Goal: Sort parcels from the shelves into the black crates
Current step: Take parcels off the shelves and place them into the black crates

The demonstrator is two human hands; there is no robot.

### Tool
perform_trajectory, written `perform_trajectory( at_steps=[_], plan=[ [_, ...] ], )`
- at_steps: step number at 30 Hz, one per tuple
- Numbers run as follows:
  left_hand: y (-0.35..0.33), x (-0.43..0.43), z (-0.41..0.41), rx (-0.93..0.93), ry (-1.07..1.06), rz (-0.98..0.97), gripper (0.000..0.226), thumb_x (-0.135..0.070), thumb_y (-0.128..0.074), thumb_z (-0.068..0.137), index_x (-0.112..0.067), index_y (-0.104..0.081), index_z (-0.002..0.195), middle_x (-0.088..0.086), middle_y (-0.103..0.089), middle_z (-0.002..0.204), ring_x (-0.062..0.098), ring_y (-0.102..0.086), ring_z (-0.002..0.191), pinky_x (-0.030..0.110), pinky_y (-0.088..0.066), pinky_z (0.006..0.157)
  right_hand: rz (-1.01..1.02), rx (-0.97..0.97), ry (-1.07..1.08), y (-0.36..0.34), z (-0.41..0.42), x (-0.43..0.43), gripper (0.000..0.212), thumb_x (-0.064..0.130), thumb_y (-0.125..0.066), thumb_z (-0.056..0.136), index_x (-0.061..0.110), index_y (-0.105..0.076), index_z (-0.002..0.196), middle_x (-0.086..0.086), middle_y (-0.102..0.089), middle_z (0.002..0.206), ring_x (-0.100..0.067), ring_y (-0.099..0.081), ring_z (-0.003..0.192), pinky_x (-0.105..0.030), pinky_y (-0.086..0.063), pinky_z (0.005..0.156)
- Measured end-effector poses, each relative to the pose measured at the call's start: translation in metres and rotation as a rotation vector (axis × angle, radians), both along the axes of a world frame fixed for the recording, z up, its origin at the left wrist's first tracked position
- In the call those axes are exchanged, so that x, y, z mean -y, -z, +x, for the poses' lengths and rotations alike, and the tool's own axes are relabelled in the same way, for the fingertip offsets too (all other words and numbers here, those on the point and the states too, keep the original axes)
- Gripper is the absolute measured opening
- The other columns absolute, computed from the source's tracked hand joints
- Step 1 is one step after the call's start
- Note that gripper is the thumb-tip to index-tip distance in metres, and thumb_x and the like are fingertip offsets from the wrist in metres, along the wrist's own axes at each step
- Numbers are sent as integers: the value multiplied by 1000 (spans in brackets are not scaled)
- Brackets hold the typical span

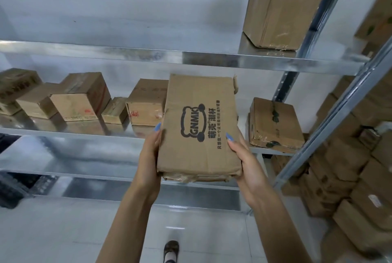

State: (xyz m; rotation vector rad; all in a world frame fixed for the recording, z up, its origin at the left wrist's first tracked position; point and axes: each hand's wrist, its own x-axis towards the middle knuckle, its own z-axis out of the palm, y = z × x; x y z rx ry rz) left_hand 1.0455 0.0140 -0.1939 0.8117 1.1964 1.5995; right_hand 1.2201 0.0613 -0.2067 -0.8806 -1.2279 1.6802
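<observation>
While left hand (150, 153) and right hand (247, 157) clamp the parcel (198, 127), their fingers — thumbs aside — hide beneath it.

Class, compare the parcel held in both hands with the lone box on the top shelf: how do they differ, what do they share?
The held parcel is gripped by the left hand and right hand; the top-shelf box rests on its shelf. The held parcel bears a black GNMK logo; the top-shelf box shows only shiny tape. The held parcel looks flat; the top-shelf box blocky. Both are worn brown cardboard.
</observation>
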Motion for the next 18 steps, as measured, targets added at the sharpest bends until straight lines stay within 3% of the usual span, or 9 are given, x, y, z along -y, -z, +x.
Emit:
perform_trajectory(
  at_steps=[4,8,10,13,15,18],
  plan=[
    [-2,-7,-9,50,65,-133,61,-66,-19,94,-30,-66,111,-1,-75,104,19,-71,98,35,-53,74,60,-39,-71,12,15,0,60,12,-61,76,39,-51,129,13,-66,126,-10,-64,115,-22,-55,82],
    [1,-23,-27,248,54,-317,88,-90,-12,75,-40,-52,134,12,-64,127,34,-58,117,51,-42,101,23,-51,-135,30,27,2,68,7,-59,75,38,-46,134,12,-58,137,-12,-57,124,-24,-53,89],
    [3,-30,-24,225,21,-330,85,-85,-14,81,-31,-58,131,13,-68,121,35,-63,111,52,-48,97,1,-46,-165,37,29,3,69,5,-56,76,38,-44,135,9,-55,142,-14,-54,129,-29,-50,97],
    [2,-34,-10,206,-63,-307,73,-74,-23,91,-23,-65,123,8,-74,106,27,-70,93,37,-55,72,-26,-96,-169,39,27,3,69,7,-53,80,37,-40,141,8,-50,147,-16,-49,133,-38,-38,110],
    [6,-34,-3,230,-80,-273,70,-72,-22,92,-24,-67,117,4,-76,96,23,-70,87,33,-52,65,-62,-128,-93,33,27,-2,68,23,-53,83,36,-35,147,12,-44,150,-11,-45,136,-39,-30,115],
    [14,-32,4,204,-111,-199,58,-67,-21,95,-31,-66,102,-6,-76,86,14,-68,84,31,-51,67,-105,-92,-15,22,25,-17,65,54,-37,92,36,-23,152,17,-31,156,-11,-31,144,-41,-17,120]
  ],
)
